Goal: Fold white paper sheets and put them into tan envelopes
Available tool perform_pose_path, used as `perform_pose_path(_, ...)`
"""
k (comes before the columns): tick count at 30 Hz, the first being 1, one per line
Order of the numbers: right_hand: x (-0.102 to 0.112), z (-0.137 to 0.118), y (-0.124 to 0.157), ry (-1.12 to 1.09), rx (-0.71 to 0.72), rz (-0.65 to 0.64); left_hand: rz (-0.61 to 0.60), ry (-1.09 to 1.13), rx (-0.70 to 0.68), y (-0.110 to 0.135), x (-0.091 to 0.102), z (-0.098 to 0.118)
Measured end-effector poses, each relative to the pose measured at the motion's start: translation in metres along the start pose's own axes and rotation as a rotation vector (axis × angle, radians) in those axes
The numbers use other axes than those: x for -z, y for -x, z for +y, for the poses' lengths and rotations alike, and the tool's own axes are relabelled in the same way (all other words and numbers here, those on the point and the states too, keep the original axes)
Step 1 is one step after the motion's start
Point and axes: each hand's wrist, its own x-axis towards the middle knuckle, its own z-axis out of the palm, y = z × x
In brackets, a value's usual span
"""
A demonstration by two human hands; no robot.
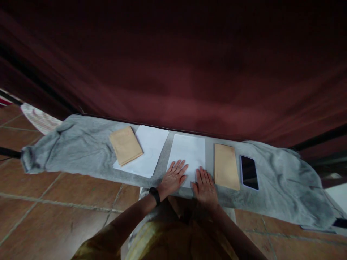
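Note:
A white sheet of paper [189,150] lies on the grey cloth right in front of me. My left hand [173,177] rests flat on its lower left part, fingers stretched out and slightly spread. Near the sheet's lower right corner lies my right hand [205,186], also flat with its fingers extended. Neither hand grips anything. To the right of the right hand is a flat brown envelope [226,166]. On the left, brown envelopes [125,145] lie stacked across more white paper [151,148].
A grey cloth [89,151] covers the narrow bench, rumpled at both ends. A phone [249,172] with a dark screen lies right of the brown envelope. Dark red fabric [176,86] hangs along the far edge. Floor tiles [76,195] show below the bench.

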Motion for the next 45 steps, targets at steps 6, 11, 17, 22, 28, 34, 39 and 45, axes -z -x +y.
perform_pose_path(6, -0.001, 0.000, 0.001, -0.013, -0.022, 0.011, -0.008, 0.021, -0.086, 0.028, 0.011, 0.009)
perform_pose_path(11, -0.001, -0.017, -0.019, -0.054, -0.021, -0.048, -0.014, 0.027, -0.102, 0.033, 0.013, 0.011)
perform_pose_path(17, -0.007, -0.036, -0.041, -0.070, 0.026, -0.109, -0.025, 0.007, -0.103, 0.034, 0.012, 0.013)
perform_pose_path(22, -0.012, -0.022, -0.039, -0.016, 0.006, -0.084, -0.018, 0.007, -0.099, 0.035, 0.014, 0.013)
perform_pose_path(28, -0.021, -0.004, -0.052, 0.024, -0.189, -0.046, -0.005, 0.008, -0.100, 0.034, 0.014, 0.012)
perform_pose_path(34, -0.028, -0.016, -0.090, 0.006, -0.099, -0.145, 0.006, 0.029, -0.102, 0.034, 0.008, 0.011)
perform_pose_path(39, -0.035, -0.012, -0.112, 0.056, -0.070, -0.201, -0.004, 0.046, -0.092, 0.034, 0.006, 0.011)
perform_pose_path(45, -0.046, 0.012, -0.132, 0.067, -0.111, -0.150, -0.033, 0.053, -0.089, 0.034, 0.007, 0.010)
